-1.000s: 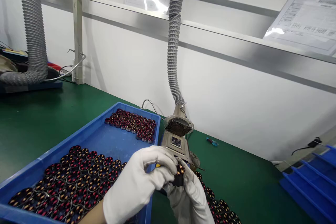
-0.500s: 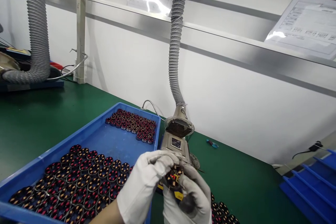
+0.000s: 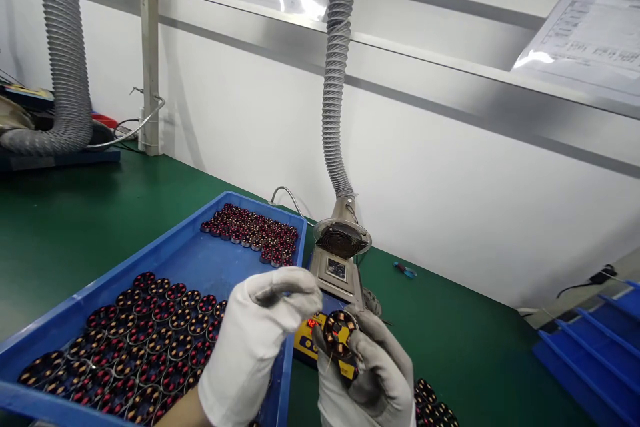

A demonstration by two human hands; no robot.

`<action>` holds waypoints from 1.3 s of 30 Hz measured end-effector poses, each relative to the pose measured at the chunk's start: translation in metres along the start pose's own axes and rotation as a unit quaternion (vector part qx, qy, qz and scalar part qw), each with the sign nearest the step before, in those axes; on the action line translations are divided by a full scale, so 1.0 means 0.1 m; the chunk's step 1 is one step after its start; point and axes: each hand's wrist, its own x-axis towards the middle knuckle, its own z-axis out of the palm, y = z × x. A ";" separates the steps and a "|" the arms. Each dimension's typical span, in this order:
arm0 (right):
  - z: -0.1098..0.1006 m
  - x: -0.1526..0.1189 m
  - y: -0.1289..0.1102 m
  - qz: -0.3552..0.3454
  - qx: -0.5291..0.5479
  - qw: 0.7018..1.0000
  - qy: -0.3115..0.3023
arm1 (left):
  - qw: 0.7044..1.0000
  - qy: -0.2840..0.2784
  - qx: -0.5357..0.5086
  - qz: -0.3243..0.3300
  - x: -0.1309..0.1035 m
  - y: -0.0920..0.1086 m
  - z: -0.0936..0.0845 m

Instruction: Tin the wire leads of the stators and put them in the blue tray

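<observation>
OK, wound ring w/in R grip.

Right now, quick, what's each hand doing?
Left hand: curled; can't tell whether it's pinching anything.
Right hand: closed, holding a round black ring of coils.

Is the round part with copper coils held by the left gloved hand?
No, the right hand is the one gripping the round part.
</observation>
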 end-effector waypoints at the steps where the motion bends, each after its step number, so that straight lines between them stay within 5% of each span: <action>1: -0.01 0.00 0.00 0.002 0.009 1.000 -0.005 | 1.000 0.000 0.011 -0.004 -0.01 0.02 0.00; 6: 0.00 0.01 -0.05 -0.032 0.003 0.999 -0.001 | 0.989 -0.077 0.085 -0.097 -0.03 0.14 0.11; 11: 0.02 -0.03 -0.06 -0.022 -0.011 1.000 0.008 | 0.987 -0.039 0.100 -0.116 0.00 0.11 0.14; 15: 0.01 -0.04 -0.07 -0.027 -0.011 1.000 -0.008 | 0.998 0.003 0.025 -0.062 0.05 0.09 0.04; 21: 0.04 -0.01 -0.12 0.037 0.011 0.999 -0.032 | 0.974 -0.171 0.102 -0.106 0.02 0.09 0.05; 26: 0.03 0.03 -0.11 0.010 -0.014 1.000 -0.012 | 0.993 -0.075 0.017 -0.090 0.03 -0.01 0.07; 32: 0.05 0.03 -0.24 0.087 0.032 0.995 0.020 | 0.992 0.013 -0.096 0.076 0.12 0.11 -0.14; 36: -0.07 0.10 -0.21 0.152 0.058 0.986 0.018 | 0.991 0.036 0.087 0.095 0.02 0.24 -0.32; 39: -0.26 0.33 0.00 0.216 0.078 0.970 -0.080 | 0.928 -0.095 0.344 0.104 -0.13 0.17 -0.55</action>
